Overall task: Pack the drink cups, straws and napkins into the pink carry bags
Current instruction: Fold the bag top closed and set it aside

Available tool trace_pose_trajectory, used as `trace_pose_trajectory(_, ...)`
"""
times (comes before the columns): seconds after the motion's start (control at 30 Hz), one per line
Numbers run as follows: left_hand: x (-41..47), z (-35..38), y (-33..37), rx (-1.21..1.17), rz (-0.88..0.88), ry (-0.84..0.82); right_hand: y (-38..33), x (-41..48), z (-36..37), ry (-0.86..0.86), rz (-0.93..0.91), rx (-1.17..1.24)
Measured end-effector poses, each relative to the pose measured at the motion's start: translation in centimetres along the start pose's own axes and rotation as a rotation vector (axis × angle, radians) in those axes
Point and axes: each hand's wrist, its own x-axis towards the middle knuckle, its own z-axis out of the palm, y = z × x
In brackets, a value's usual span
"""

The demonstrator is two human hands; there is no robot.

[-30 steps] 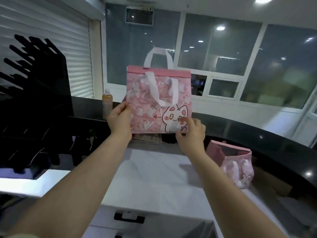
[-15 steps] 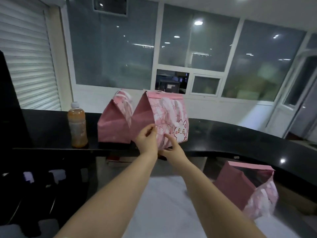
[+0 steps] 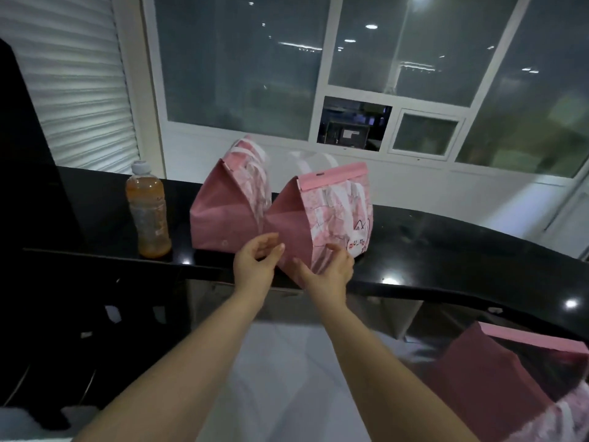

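Note:
Two pink carry bags stand side by side on the raised black counter (image 3: 446, 237), both closed at the top with white handles. The left bag (image 3: 223, 212) is next to a bottle. The right bag (image 3: 338, 205) shows a cat print low on its front. My right hand (image 3: 328, 272) grips this bag's lower near corner, thumb on the plain side panel and fingers on the printed front. My left hand (image 3: 255, 266) is at the same side panel with its fingers apart, holding nothing. A third pink bag (image 3: 497, 378) stands open at the lower right. Cups, straws and napkins are not in view.
A plastic bottle of orange drink (image 3: 148, 212) stands on the counter left of the bags. A white worktop (image 3: 280, 378) lies below the counter between my forearms. Dark racks (image 3: 47, 298) fill the left side. Windows and a white wall are behind the counter.
The bag I held up in the air has come down onto the black counter beside the other one. My left hand has loosened from it; my right stays on its corner.

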Motion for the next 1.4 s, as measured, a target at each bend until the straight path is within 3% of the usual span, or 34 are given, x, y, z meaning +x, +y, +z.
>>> trace_pose_trajectory(0.13,0.7,-0.8,-0.6,0.061,0.020,0.065,0.0,0.9,0.3,0.051,-0.010,0.076)
trace_pose_trajectory(0.43,1.6,1.8,-1.7,0.248,0.079,0.058,3.1,6.9,-5.3,-0.174,0.032,0.134)
trace_pose_trajectory(0.67,2.3,1.5,-2.9,0.423,0.046,0.269,3.1,8.2,-2.1,-0.240,0.054,0.169)
trace_pose_trajectory(0.87,2.1,1.0,-2.6,0.451,0.062,0.309,2.8,7.8,-1.8,-0.255,0.071,0.184)
trace_pose_trajectory(0.97,0.5,1.8,-2.1,0.516,0.255,0.203,2.5,6.5,-4.5,-0.219,-0.003,0.213)
trace_pose_trajectory(1.13,-3.1,5.0,-0.9,0.812,0.475,-0.192,3.4,2.2,-9.5,-0.238,-0.084,0.139)
trace_pose_trajectory(1.3,-7.6,6.5,-1.1,0.962,0.515,-0.460,5.2,-2.1,-14.9,-0.254,-0.219,-0.301)
trace_pose_trajectory(1.4,-11.3,5.2,-2.9,0.918,0.495,-0.560,7.1,-6.5,-19.0,-0.163,-0.180,-0.523)
